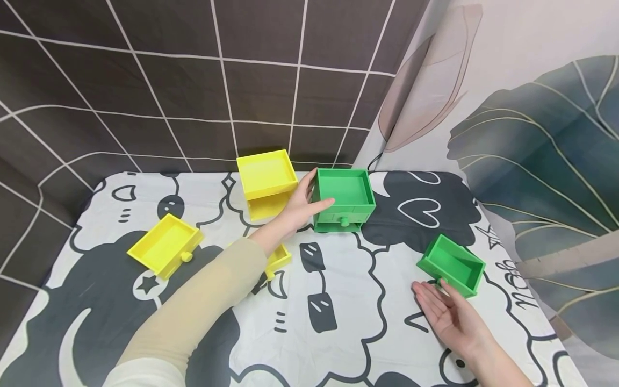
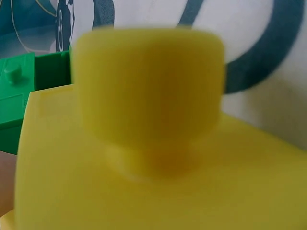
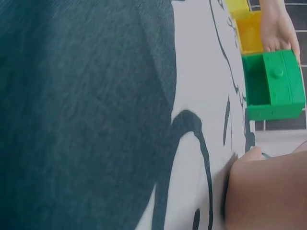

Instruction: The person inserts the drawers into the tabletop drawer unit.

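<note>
My left hand [image 1: 297, 207] is at the left side of the green drawer cabinet [image 1: 344, 188], its thumb across the front corner and its fingers along the side. The cabinet has an open tray top and a drawer with a round knob [image 1: 344, 221] in its upper slot; the lower slot is a gap. On the right, my right hand [image 1: 454, 320] lies palm up with fingers extended, its thumb by the knob of a loose green drawer [image 1: 454, 264]. In the left wrist view, a yellow drawer's knob [image 2: 151, 91] fills the middle, blurred.
A yellow cabinet [image 1: 267, 174] stands left of the green one, its front slot bare. One yellow drawer [image 1: 166, 244] lies at the left; another yellow drawer [image 1: 279, 258] is partly hidden under my left forearm. A patterned cloth [image 1: 338, 344] covers the table before a dark gridded backdrop [image 1: 193, 80].
</note>
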